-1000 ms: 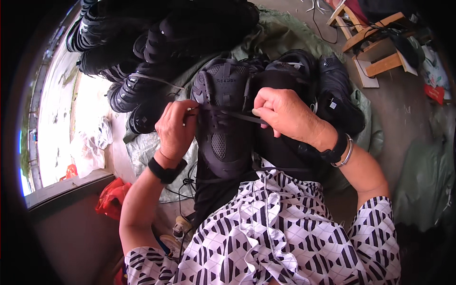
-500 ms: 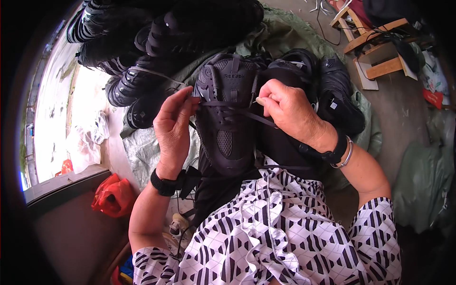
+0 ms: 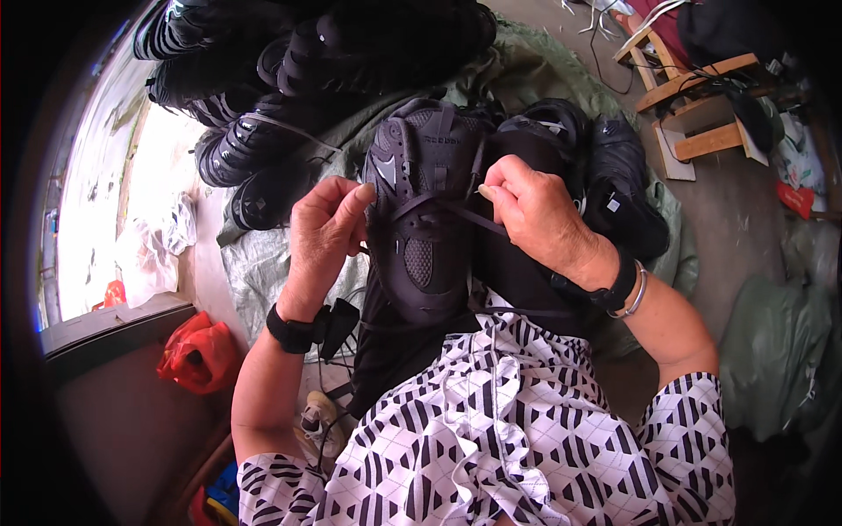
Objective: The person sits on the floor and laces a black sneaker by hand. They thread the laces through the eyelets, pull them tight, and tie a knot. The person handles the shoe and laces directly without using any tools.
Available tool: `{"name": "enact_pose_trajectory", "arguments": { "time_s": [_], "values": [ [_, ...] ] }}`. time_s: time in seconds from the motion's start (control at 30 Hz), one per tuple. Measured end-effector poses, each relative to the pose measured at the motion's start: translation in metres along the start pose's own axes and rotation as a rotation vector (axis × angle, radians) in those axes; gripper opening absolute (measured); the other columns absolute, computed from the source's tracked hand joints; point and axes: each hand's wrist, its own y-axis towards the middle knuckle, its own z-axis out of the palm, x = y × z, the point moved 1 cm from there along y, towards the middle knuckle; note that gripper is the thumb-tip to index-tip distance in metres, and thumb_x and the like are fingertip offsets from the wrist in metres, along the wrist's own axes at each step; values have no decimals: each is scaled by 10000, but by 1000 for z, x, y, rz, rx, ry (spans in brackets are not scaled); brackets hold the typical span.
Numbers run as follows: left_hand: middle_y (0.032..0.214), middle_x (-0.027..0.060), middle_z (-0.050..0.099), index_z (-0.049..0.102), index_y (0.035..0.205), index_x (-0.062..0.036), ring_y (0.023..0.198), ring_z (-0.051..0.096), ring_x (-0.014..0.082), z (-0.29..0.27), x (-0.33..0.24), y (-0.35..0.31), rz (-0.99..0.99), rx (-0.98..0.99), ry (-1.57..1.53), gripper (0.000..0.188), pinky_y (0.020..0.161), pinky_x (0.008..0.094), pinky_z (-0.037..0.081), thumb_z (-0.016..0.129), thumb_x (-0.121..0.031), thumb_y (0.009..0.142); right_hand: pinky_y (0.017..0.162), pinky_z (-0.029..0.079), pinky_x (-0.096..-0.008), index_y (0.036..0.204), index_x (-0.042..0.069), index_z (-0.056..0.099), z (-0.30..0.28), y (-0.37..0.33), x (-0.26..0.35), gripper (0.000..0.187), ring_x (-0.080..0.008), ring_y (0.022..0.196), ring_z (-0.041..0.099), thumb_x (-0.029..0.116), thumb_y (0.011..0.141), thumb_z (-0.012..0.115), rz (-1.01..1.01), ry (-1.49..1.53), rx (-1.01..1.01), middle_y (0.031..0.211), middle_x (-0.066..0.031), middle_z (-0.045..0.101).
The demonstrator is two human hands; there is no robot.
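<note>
A black sneaker (image 3: 427,276) rests on my lap, its toe pointing toward me and its tongue upright at the far end. Dark laces (image 3: 469,216) cross over its lower eyelets. Beside the shoe's left edge, my left hand (image 3: 323,232) is closed, thumb against the curled fingers, where a lace runs from the crossing. On the right, my right hand (image 3: 539,210) pinches a lace between thumb and forefinger, close to the shoe's right eyelet flap. The fingers partly hide both lace ends.
Black shoes (image 3: 254,145) are heaped at the far left, with more shoes (image 3: 614,188) at the right on a green woven sheet (image 3: 535,61). A wooden stool (image 3: 710,131) lies at the far right. A red plastic bag (image 3: 200,352) sits at the left.
The lace that ran straight across the shoe now forms a crossing lower over the eyelets. My left hand has shifted slightly down and its fingers have curled in more.
</note>
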Motion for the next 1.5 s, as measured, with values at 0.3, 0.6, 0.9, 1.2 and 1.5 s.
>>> {"name": "enact_pose_trajectory", "arguments": {
  "time_s": [0.3, 0.6, 0.9, 1.2, 1.5],
  "values": [
    [698, -7, 622, 657, 939, -45, 539, 479, 14, 3, -5, -3, -41, 126, -30, 203, 498, 161, 361, 600, -238, 967, 552, 505, -389, 850, 36, 515, 2, 1, 3, 109, -341, 612, 634, 76, 882, 611, -42, -178, 64, 646, -140, 605],
    [732, -52, 563, 621, 822, -28, 673, 468, 31, 7, -9, 2, 70, 179, 176, 243, 614, 207, 395, 585, -227, 956, 572, 504, -428, 873, 30, 528, 6, 4, 3, 132, -372, 635, 629, 104, 857, 637, -153, -208, 63, 655, -143, 611],
    [721, -39, 572, 619, 815, -33, 643, 477, 39, 9, -18, 10, -3, 145, 181, 246, 584, 213, 404, 599, -253, 922, 619, 484, -347, 801, 15, 591, -46, -39, 30, 95, -266, 672, 596, -20, 763, 670, -179, -99, 147, 754, -100, 584],
    [743, -35, 591, 625, 818, -44, 664, 499, 46, 9, -12, 7, -68, 154, 35, 275, 589, 212, 407, 598, -291, 938, 631, 492, -423, 781, 4, 641, -50, -184, 1, 247, -361, 698, 633, 244, 835, 663, 529, -221, 519, 711, -166, 630],
    [746, -23, 600, 622, 819, -31, 645, 483, 56, 18, -9, 7, 10, 42, 22, 300, 606, 217, 410, 604, -306, 936, 793, 524, -449, 1068, -19, 541, -24, -208, -21, 496, -424, 944, 642, 286, 738, 751, 807, -129, 363, 959, -257, 667]
  ]
}}
